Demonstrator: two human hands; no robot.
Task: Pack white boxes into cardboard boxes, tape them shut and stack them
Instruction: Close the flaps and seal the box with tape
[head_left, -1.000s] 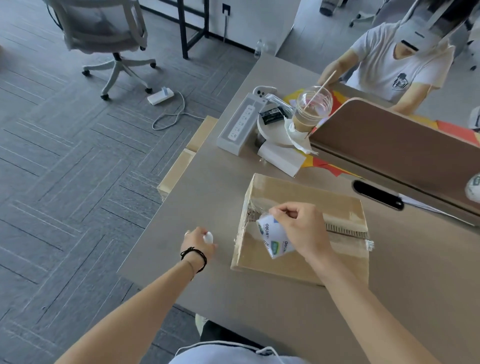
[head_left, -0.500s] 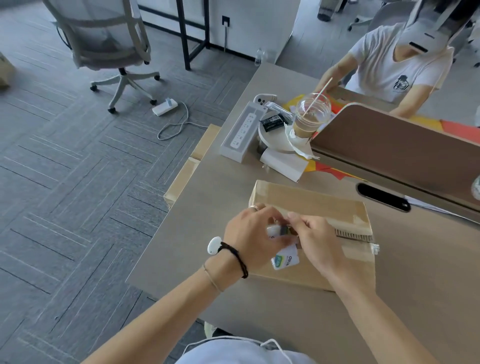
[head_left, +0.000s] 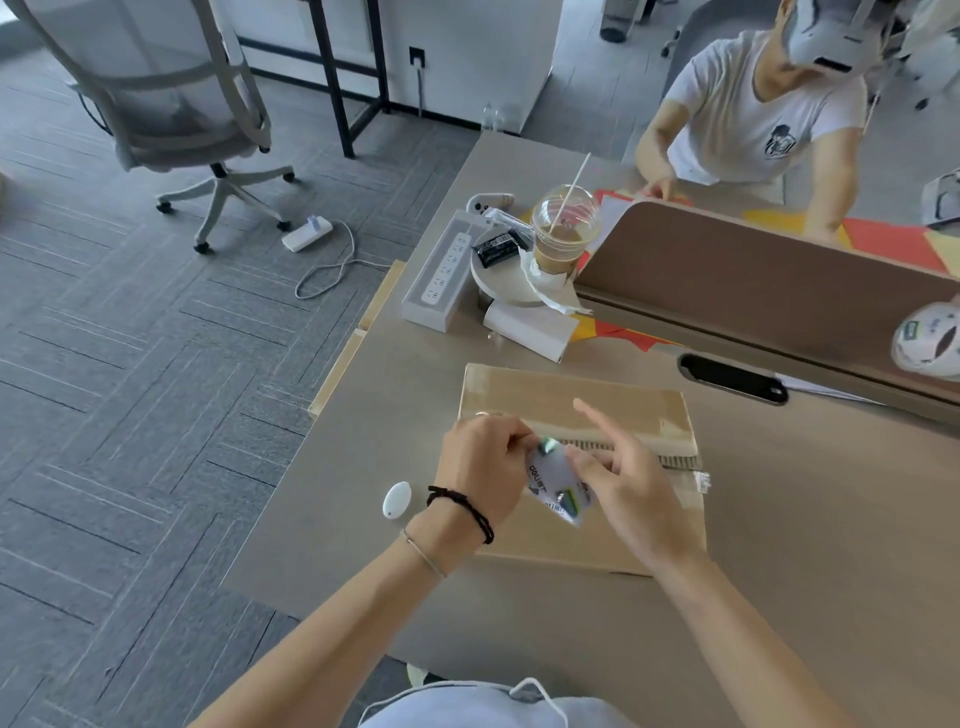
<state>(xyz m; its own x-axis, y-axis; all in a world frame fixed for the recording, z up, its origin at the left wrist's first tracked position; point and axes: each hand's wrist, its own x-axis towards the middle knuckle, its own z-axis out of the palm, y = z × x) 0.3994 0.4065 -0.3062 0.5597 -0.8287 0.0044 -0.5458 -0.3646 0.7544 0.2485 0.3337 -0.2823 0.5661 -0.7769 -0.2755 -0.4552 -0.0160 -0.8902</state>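
A flat cardboard box lies shut on the table in front of me, with clear tape along its seam and a loose tape end at its right side. Both my hands hold a roll of clear tape with green and white print just above the box's near half. My left hand grips the roll's left side with curled fingers. My right hand pinches its right side with the thumb, and its forefinger points straight out over the box.
A small white oval object lies left of the box. Behind it stand a power strip, an iced coffee cup on a round stand, and a brown divider. Another tape roll sits far right. A person sits opposite.
My left hand left the white oval object on the table and came over to the tape roll. Both hands now hold the roll, lifted slightly over the box.
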